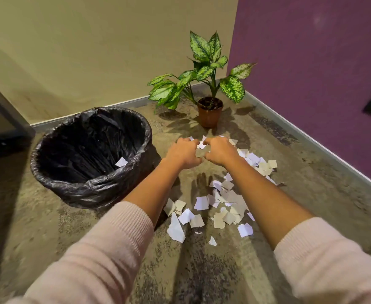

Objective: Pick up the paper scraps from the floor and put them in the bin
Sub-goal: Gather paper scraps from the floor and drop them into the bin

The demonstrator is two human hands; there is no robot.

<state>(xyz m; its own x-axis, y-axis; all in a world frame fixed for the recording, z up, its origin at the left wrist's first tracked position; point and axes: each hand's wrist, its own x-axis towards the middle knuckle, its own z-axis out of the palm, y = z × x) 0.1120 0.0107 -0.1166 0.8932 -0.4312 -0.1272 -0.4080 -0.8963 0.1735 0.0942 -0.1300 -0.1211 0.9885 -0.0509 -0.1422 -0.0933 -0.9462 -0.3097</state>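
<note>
While only one scrap point(121, 162) lies inside the bag-lined bin point(86, 186), nearly all the work remains: the paper scraps point(224, 200) litter the floor point(300, 194) just right of it. At the pile's far edge the left hand point(183, 153) and right hand point(220, 151) curl their fingers down onto scraps, with a white piece caught between them (whatever the palms hold is hidden).

No legible text, labels, numbers anywhere.

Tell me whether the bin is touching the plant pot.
Apart. The head view shows a stretch of bare floor between the bin, with its black bag over the rim, and the plant pot standing farther right.
</note>
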